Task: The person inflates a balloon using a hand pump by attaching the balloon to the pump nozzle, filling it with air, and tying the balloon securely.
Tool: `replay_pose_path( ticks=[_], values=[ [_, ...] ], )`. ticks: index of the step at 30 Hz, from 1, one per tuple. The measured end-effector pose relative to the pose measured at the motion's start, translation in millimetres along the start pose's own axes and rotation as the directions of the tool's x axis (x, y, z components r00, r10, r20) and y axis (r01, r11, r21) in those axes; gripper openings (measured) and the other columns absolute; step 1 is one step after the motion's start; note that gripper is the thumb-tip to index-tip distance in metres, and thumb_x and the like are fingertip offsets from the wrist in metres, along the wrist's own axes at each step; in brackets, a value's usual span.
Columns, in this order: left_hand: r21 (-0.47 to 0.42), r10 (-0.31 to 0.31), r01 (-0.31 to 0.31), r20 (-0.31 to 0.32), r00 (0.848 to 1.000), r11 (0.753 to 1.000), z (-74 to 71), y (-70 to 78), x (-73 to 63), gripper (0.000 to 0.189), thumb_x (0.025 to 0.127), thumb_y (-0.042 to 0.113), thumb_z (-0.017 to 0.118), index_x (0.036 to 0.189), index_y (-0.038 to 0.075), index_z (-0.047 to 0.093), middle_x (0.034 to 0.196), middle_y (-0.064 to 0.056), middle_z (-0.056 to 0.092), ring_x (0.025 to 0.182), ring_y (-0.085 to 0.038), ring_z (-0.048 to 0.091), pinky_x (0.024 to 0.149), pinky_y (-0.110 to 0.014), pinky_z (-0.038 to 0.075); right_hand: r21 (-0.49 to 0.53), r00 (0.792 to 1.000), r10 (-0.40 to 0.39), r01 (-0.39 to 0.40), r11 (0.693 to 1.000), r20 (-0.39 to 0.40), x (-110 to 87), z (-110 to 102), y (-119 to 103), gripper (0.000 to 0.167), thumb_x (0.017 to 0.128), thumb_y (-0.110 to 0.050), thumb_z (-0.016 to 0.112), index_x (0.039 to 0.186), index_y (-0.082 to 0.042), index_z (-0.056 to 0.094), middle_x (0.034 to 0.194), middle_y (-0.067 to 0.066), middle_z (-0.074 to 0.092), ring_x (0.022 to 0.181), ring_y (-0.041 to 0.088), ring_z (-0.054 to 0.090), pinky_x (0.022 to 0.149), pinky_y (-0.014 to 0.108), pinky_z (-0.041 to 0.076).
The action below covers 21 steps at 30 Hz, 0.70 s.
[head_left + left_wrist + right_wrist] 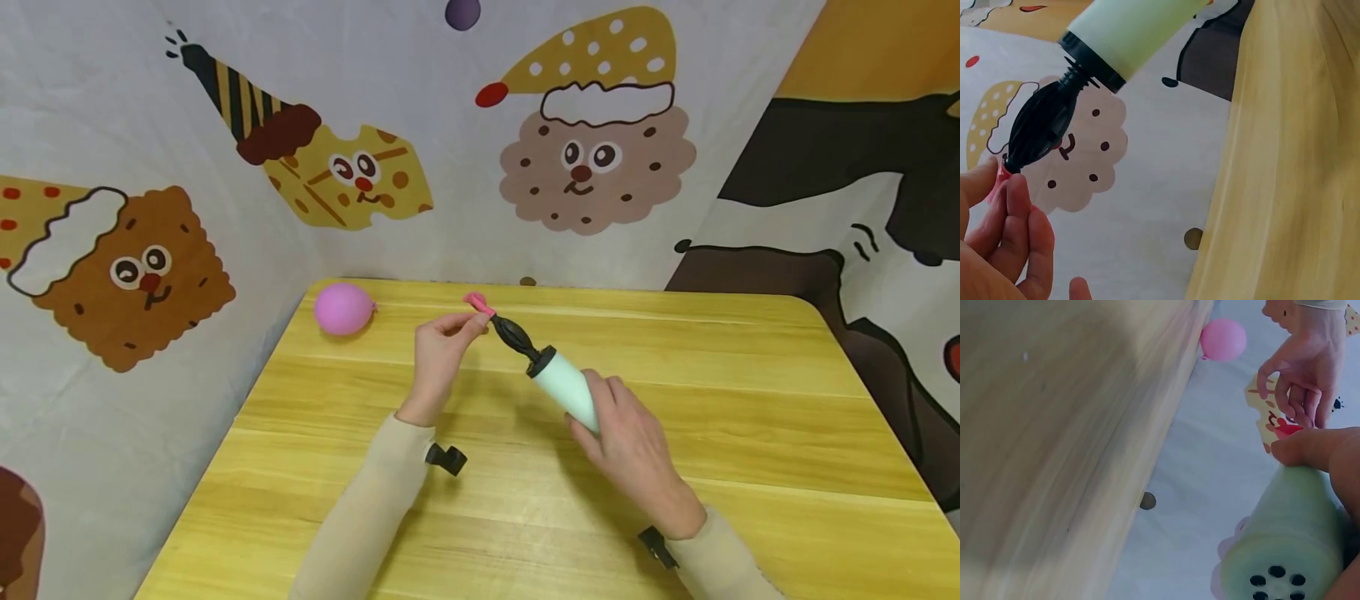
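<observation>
My right hand (630,442) grips the mint-green barrel of a balloon pump (567,387), held at a slant over the table. The pump's black ribbed nozzle (1044,122) points toward my left hand. A limp pink balloon (478,303) sits at the nozzle's tip, its neck pinched between the thumb and fingers of my left hand (442,358). In the left wrist view those fingertips (1017,187) are right at the nozzle's end. The right wrist view shows the pump's round end with several dark holes, and my right thumb (1304,449) across the barrel.
An inflated pink balloon (343,309) lies at the table's back left corner. The wooden table (750,400) meets a cloth backdrop (465,208) printed with cartoon biscuits along its back edge. Small black wrist cameras sit at both sleeves.
</observation>
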<state>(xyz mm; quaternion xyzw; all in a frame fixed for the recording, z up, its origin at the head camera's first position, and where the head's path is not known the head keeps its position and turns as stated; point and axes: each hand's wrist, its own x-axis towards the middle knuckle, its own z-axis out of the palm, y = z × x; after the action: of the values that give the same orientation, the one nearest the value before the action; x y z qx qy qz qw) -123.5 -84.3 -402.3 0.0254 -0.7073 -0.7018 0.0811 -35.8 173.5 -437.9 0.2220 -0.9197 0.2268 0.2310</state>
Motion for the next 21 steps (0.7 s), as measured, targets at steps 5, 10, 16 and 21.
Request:
replay_pose_path(
  ticks=[5,10,16,21],
  values=[
    [-0.119,-0.109,0.11,0.014,0.994,0.987,-0.3,0.8,1.8,0.015,0.094,0.021,0.079,0.096,0.006,0.081,0.084,0.0,0.076,0.089,-0.017,0.07,0.089,-0.033,0.054,-0.081,0.997,-0.05,0.045,0.996,-0.057,2.2,0,2,0.067,0.078,-0.015,0.089,0.134,0.002,0.056,0.098,0.021,0.062,0.069,0.032,0.06,0.055,0.045,0.054],
    [-0.227,-0.15,0.15,0.017,0.989,0.962,0.4,-1.6,2.6,0.01,0.094,0.011,0.076,0.085,0.01,0.078,0.078,0.002,0.072,0.083,-0.014,0.066,0.085,-0.032,0.053,-0.124,0.995,-0.064,0.054,0.991,-0.073,3.6,-1,2,0.07,0.076,-0.015,0.091,0.134,0.002,0.056,0.098,0.023,0.062,0.069,0.036,0.062,0.054,0.047,0.055],
    [-0.12,-0.07,0.066,-0.028,0.997,0.991,5.7,-1.2,-0.7,0.011,0.093,0.011,0.073,0.087,0.002,0.075,0.077,0.001,0.069,0.083,-0.016,0.06,0.083,-0.032,0.049,-0.155,0.998,-0.032,0.023,0.988,-0.05,3.6,-1,3,0.068,0.08,-0.017,0.088,0.136,-0.001,0.054,0.101,0.024,0.062,0.07,0.039,0.063,0.054,0.049,0.057],
    [0.027,0.046,-0.044,-0.053,0.998,0.999,13.1,2.6,-6.8,0.01,0.092,0.012,0.075,0.092,0.003,0.076,0.084,-0.002,0.072,0.088,-0.017,0.065,0.083,-0.03,0.052,-0.198,0.996,-0.035,0.018,0.98,-0.084,6.0,3,1,0.07,0.077,-0.014,0.09,0.134,0.003,0.054,0.095,0.027,0.063,0.066,0.042,0.064,0.048,0.048,0.052]
  ],
)
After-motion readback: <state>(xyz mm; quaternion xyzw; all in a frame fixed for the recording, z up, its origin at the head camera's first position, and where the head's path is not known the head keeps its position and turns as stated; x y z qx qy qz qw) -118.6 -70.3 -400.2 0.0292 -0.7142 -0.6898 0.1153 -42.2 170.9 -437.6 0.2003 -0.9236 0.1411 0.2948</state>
